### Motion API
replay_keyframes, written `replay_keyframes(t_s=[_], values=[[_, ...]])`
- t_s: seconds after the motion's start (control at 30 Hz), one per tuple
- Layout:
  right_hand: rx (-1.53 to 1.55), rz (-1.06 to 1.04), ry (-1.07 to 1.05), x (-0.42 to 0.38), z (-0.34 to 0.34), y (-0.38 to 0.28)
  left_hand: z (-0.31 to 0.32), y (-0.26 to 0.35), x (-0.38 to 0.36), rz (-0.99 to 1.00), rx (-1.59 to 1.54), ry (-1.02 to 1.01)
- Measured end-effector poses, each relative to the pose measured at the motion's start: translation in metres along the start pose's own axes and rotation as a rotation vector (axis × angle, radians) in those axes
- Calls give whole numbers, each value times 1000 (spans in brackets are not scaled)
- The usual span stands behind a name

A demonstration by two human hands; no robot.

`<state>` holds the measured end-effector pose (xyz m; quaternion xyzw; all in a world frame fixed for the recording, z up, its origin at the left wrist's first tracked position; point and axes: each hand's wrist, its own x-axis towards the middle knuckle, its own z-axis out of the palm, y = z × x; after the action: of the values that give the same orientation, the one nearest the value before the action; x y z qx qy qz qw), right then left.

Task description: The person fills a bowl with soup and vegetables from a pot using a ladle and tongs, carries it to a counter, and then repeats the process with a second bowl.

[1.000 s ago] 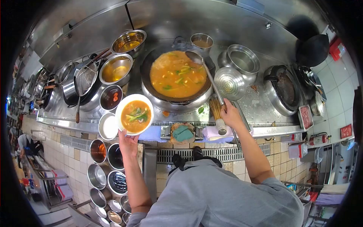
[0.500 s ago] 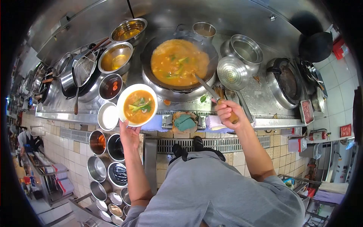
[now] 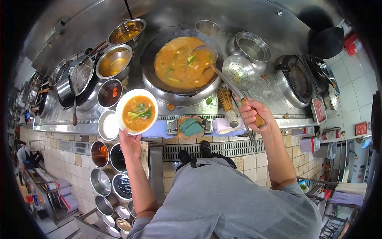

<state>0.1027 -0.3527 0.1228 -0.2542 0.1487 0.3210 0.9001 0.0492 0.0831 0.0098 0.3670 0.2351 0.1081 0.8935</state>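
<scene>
My left hand is closed on the underside and near edge of a white bowl. Orange soup with green vegetables fills much of it. My right hand wraps round the wooden handle of a long metal ladle. The ladle's head sits at the right side of a large black wok, with its rim showing above the liquid. Inside the wok is more orange soup with pieces of green. The bowl is to the left of the wok, over the counter's front edge.
Left of the wok stand metal bowls of yellow liquid, a bowl of dark sauce and a white-filled container. A perforated strainer, a bamboo brush and a pot are at the right. A green cloth lies in front.
The ladle's head has come up to the soup's surface, where its rim now shows. My right hand has shifted right, uncovering the bamboo brush. The bowl stays in my left hand.
</scene>
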Motion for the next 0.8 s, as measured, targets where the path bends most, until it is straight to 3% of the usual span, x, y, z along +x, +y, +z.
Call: replay_keyframes(t_s=[0.2,0.27,0.8], values=[[-147,-67,51,-4,-6,-5,-2,-2,7,-5,-5,-45],[-215,-131,161,-8,-2,-3,-1,-3,9,-16,-9,-61],[-32,-73,17,-29,-10,-11,12,-22,28,-69,97,-65]])
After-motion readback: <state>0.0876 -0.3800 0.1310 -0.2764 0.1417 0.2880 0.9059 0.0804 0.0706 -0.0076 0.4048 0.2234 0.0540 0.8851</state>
